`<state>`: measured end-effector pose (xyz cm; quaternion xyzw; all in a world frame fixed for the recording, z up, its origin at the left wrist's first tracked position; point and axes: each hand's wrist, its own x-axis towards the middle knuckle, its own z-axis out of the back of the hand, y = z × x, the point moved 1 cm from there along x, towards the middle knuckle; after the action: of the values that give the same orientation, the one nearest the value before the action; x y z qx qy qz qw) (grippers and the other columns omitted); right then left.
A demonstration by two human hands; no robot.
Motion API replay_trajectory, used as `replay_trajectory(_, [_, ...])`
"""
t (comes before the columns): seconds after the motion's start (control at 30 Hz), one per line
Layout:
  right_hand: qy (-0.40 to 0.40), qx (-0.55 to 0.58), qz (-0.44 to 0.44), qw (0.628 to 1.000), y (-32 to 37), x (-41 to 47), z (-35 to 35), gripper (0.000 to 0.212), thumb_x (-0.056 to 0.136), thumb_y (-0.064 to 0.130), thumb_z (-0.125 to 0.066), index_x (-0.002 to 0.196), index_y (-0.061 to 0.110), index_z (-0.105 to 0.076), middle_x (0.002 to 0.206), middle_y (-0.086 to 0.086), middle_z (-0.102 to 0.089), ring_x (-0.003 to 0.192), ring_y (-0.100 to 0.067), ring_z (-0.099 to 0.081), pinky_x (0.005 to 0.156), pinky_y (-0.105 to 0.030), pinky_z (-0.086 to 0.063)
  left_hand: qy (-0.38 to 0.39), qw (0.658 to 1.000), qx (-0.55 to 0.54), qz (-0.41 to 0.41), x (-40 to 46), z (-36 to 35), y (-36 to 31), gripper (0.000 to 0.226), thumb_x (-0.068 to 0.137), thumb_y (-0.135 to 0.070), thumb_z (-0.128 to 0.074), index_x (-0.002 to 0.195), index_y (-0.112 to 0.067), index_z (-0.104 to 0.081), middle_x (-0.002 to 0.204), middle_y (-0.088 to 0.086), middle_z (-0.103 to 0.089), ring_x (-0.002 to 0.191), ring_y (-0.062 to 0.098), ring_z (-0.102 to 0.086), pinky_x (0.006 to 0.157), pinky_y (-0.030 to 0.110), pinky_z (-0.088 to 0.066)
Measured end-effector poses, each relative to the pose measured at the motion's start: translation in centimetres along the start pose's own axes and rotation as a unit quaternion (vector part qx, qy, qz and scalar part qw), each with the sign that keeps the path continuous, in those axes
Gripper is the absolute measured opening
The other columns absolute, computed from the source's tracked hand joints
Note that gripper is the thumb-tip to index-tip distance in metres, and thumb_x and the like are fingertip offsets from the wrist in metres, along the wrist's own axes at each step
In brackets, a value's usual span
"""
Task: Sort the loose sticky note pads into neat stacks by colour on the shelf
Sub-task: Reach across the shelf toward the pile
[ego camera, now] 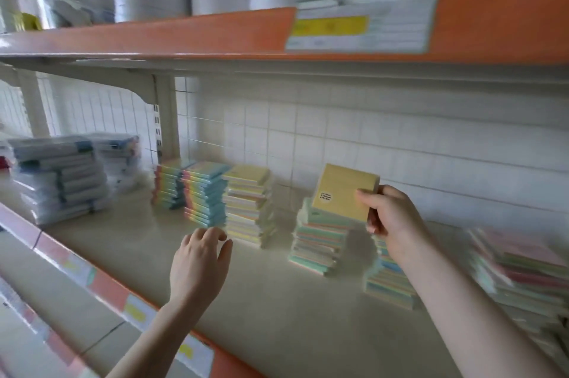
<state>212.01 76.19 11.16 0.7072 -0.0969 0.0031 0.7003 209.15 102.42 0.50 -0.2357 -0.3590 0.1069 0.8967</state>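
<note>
Cream shelf (277, 300) before white grid backing — left hand (198, 263) fingers loose, right hand (391, 217) fingers around yellow pad (343, 193).

R hand (391, 217) grips yellow pad (341, 193); L hand (200, 263) hovers over shelf (277, 300).

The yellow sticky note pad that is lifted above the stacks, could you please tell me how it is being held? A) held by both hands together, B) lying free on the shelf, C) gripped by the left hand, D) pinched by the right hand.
D: the right hand pinches the yellow sticky note pad at its right edge, while the left hand hovers empty near the stacks.
</note>
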Motion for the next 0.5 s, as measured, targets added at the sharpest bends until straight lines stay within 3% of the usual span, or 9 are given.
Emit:
replay_trajectory(0.13, [0.003, -0.006, -0.004, 1.000, 0.7, 1.9, -6.2, 0.013, 0.090, 0.005, -0.056, 0.078, 0.007, -0.051, 0.050, -0.003, -0.035, 0.035, -0.010, -0.031, 0.035, -0.019, -0.024, 0.036, 0.999, -0.012, 0.033, 1.5, -0.1, 4.3, 0.013, 0.089, -0.028, -0.060, 0.091, -0.017, -0.065, 0.094, 0.004, -0.063, 0.095, 0.028, -0.055, 0.077, 0.035, -0.044])
replay_trajectory(0.27, [0.015, -0.020, -0.011, 1.000, 1.7, 4.1, -11.5, 0.020, 0.090, 0.003, -0.055, 0.072, 0.009, -0.047, 0.052, -0.005, -0.036, 0.042, -0.014, -0.032, 0.038, -0.019, -0.024, 0.111, 0.985, -0.059, 0.117, 1.5, -0.9, 7.3, 0.015, 0.091, -0.031, -0.054, 0.095, -0.021, -0.064, 0.103, 0.003, -0.060, 0.101, 0.023, -0.051, 0.083, 0.029, -0.037])
replay_trajectory(0.4, [0.033, -0.021, -0.030, 0.999, 2.1, 6.3, -15.8, 0.023, 0.090, 0.001, -0.054, 0.070, 0.009, -0.048, 0.039, 0.000, -0.037, 0.035, -0.011, -0.034, 0.035, -0.017, -0.023, 0.104, 0.985, -0.089, 0.104, 1.4, -1.2, 7.5, 0.011, 0.091, -0.030, -0.053, 0.095, -0.023, -0.061, 0.099, -0.001, -0.057, 0.102, 0.020, -0.050, 0.085, 0.027, -0.036])
replay_trajectory(0.5, [0.037, -0.049, -0.045, 0.997, 1.7, 8.1, -17.9, 0.017, 0.089, 0.003, -0.055, 0.073, 0.008, -0.052, 0.052, -0.004, -0.039, 0.044, -0.014, -0.034, 0.037, -0.020, -0.025, 0.104, 0.985, -0.091, 0.105, 1.4, -1.3, 7.6, 0.013, 0.092, -0.030, -0.051, 0.098, -0.023, -0.060, 0.100, -0.002, -0.056, 0.103, 0.019, -0.049, 0.086, 0.026, -0.035])
